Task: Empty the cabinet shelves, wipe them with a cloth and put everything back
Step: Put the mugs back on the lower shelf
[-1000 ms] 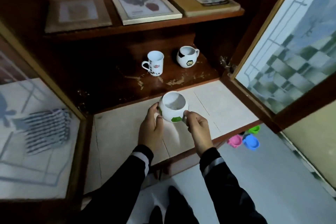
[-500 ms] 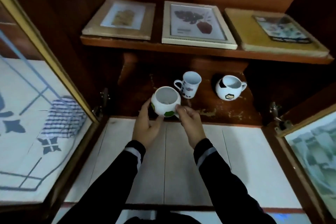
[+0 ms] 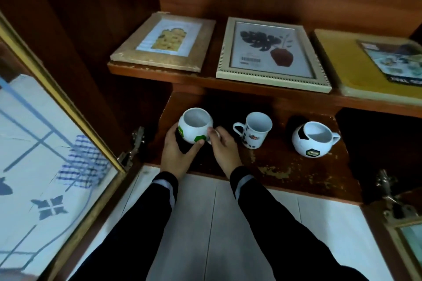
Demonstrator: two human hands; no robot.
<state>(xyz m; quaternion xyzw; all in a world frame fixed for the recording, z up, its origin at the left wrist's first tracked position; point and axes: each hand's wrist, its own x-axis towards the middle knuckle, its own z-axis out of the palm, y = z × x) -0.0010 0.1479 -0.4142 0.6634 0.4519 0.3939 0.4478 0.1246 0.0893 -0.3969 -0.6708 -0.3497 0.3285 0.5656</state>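
Head view looks down into an open wooden cabinet, where a person in dark sleeves holds a round white mug [image 3: 196, 126] with green hexagon marks in both hands. The left hand [image 3: 177, 155] is curled around the mug's left side, and its thumb presses the lower front just under one green mark. The right hand [image 3: 225, 149] pinches the mug's handle, and its fingertips [image 3: 213, 131] are closed on that handle at the mug's right side. The mug is upright between the two sets of fingers, over the left part of the lower shelf [image 3: 285, 166]. I cannot tell if its bottom already touches the wood. Just to the right of the right hand's fingers stands a straight white mug [image 3: 255, 131] with dark dots, near them but apart. Farther right of it, well apart from the fingers, stands a ball-shaped mug [image 3: 312, 139] with black patches. Above and beyond the fingers, the upper shelf [image 3: 251, 89] carries a gold picture frame [image 3: 164, 43], a pale frame [image 3: 271, 52] with a leaf print, and a yellow board [image 3: 365, 66], all lying flat. To the left of the left hand's fingers the glass door [image 3: 45, 143] stands open, and a blue checked cloth [image 3: 84, 162] shows through its glass.
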